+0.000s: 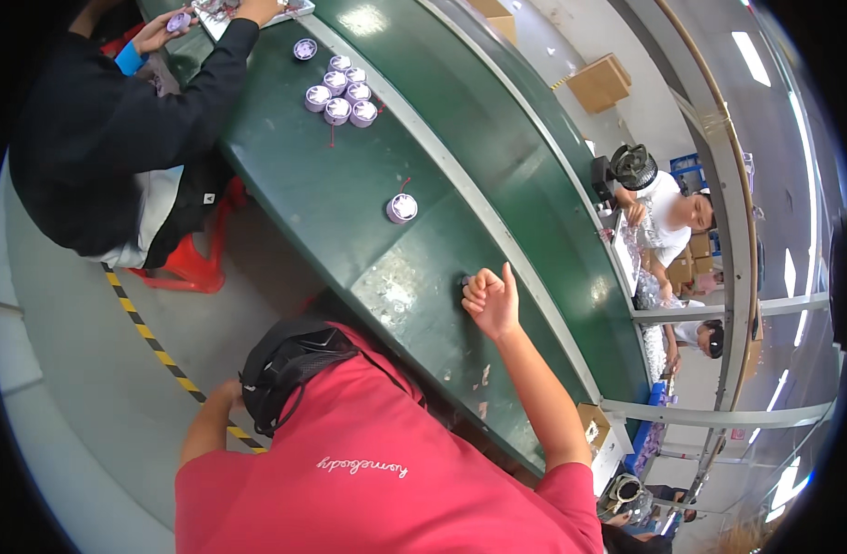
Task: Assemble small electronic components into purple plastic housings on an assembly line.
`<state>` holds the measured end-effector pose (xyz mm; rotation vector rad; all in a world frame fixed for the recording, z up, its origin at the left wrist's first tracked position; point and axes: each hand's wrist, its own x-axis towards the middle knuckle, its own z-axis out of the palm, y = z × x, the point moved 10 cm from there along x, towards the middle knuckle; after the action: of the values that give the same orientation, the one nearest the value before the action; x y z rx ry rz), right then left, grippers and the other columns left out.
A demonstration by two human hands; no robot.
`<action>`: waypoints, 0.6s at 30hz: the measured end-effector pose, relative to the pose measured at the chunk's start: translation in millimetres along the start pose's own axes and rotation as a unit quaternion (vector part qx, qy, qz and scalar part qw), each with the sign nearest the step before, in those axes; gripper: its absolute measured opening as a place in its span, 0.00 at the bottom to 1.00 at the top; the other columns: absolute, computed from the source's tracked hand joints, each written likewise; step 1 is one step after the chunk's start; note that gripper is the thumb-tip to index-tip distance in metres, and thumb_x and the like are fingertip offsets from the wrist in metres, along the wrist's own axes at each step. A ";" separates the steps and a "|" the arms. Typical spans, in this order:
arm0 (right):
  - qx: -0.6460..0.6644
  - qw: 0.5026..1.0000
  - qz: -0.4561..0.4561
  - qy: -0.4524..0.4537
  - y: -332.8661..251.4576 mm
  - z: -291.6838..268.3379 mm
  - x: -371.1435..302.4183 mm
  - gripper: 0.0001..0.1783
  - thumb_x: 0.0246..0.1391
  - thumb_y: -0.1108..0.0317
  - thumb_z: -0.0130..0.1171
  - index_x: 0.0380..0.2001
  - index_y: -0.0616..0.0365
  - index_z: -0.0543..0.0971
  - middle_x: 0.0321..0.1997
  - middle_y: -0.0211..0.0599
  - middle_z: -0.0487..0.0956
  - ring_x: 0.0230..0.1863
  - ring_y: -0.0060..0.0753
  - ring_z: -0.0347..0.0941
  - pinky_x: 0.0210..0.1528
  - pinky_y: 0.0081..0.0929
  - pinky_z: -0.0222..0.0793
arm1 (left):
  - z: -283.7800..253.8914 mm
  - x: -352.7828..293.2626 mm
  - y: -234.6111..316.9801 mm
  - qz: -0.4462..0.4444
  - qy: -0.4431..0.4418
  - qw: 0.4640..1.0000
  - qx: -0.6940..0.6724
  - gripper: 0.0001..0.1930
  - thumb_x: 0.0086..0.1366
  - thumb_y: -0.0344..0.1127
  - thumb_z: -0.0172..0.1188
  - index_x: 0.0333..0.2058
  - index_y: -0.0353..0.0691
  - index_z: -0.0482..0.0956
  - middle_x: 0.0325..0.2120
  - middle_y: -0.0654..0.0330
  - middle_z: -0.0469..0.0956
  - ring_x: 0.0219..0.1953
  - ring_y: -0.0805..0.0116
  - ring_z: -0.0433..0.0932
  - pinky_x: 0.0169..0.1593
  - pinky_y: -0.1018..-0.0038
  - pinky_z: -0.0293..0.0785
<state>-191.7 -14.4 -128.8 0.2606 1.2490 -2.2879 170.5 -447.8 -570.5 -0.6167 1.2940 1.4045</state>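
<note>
Nine round lilac containers (402, 208) stand on the green tabletop (303, 185) in the head view: seven bunched in a cluster, one just beyond them with a darker top, and one alone, nearest the right hand (491, 303). Most tops bear a white figure; their insides are hidden. Three thin red strings show beside containers, one of them at the lone container.

The right hand is over the tabletop, its fingers curled in and its thumb raised, with one small dark piece (465, 280) showing at the fingers (whether it is gripped I cannot tell). The left hand (228, 392) is off the tabletop beside a black bag (294, 369), partly hidden behind it; how its fingers stand, I cannot tell.

White script runs across the red shirt (386, 499).

At upper left, a co-worker in dark sleeves holds a tenth lilac container (178, 22) beside one white tray (296, 11) of small reddish pieces. One brown carton (600, 83) lies beyond the tabletop, and at lower right one blue bin (635, 462) has lilac pieces in it.
</note>
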 end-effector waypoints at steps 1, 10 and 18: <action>-0.006 1.000 -0.002 0.004 -0.2 -1.9 -0.6 0.33 0.69 0.36 0.38 0.24 0.55 0.66 0.21 0.26 0.58 0.22 0.20 0.51 0.23 0.18 0.50 | -2.4 -5.9 -9.1 -0.086 0.034 0.984 -0.151 0.23 0.68 0.46 0.57 0.53 0.34 0.79 0.48 0.49 0.83 0.49 0.53 0.82 0.57 0.54 0.74; 0.008 1.000 -0.004 -0.001 15.3 -0.9 -18.1 0.34 0.70 0.36 0.35 0.26 0.56 0.66 0.22 0.27 0.59 0.22 0.22 0.52 0.24 0.19 0.52 | 47.3 -93.4 91.8 -0.188 -0.183 0.956 -0.134 0.16 0.74 0.37 0.50 0.54 0.34 0.76 0.47 0.49 0.83 0.48 0.54 0.82 0.55 0.56 0.78; -0.029 0.999 -0.002 -0.043 20.3 3.4 -13.4 0.31 0.70 0.38 0.37 0.27 0.56 0.67 0.23 0.28 0.61 0.23 0.21 0.54 0.26 0.19 0.53 | 47.1 -114.9 51.1 -0.193 -0.128 0.969 -0.084 0.05 0.66 0.28 0.59 0.38 0.40 0.82 0.33 0.59 0.85 0.33 0.71 0.81 0.37 0.74 0.78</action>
<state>-169.4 -21.6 -136.2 0.1386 1.2716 -2.2372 169.9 -436.3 -436.7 -0.7319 0.8036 1.2268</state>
